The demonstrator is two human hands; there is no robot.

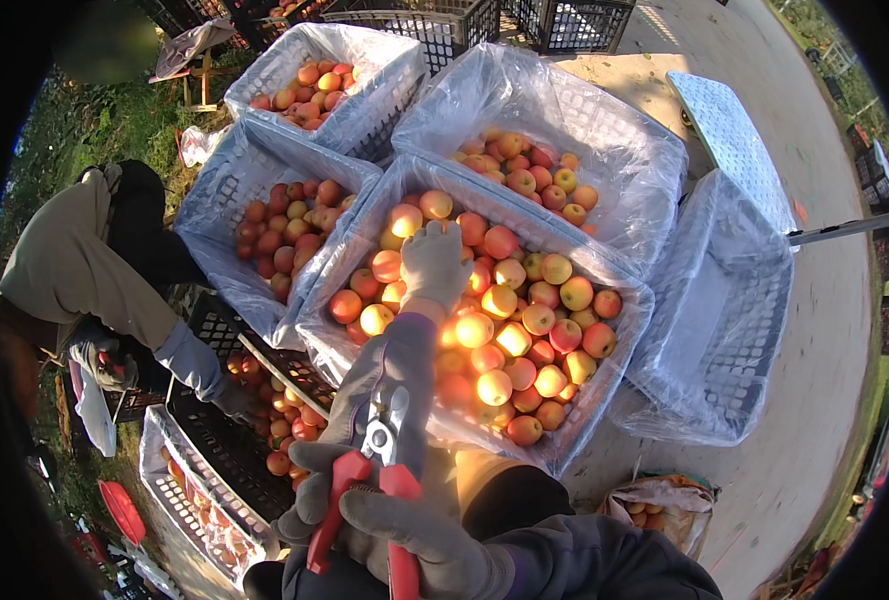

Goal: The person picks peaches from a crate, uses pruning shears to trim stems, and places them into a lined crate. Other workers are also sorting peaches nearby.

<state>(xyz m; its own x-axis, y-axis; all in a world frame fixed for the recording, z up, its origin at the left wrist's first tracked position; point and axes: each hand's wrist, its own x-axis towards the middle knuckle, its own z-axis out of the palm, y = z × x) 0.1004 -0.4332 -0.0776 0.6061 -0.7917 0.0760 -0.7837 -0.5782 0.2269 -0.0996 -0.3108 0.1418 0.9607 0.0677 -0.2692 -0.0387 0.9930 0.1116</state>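
My left hand (pixel 435 262), in a pale glove, reaches into a plastic-lined crate (pixel 624 322) of red and yellow apples (pixel 538 319). Its fingers are over apples at the crate's left side; whether they grip one is hidden. Close to my body, my right hand (pixel 422 525), in a grey glove, holds pruning shears (pixel 378 435) by their red handles. The handles are spread and the metal blades point away from me, below my left forearm in the picture.
More lined crates hold apples: one at left (pixel 212 217), one at far left (pixel 324 142), one at far right (pixel 639 172). An unfilled lined crate (pixel 722 337) stands at right. A co-worker's gloved hand (pixel 238 401) reaches into a black crate (pixel 219 330). A sack (pixel 684 517) holds fruit.
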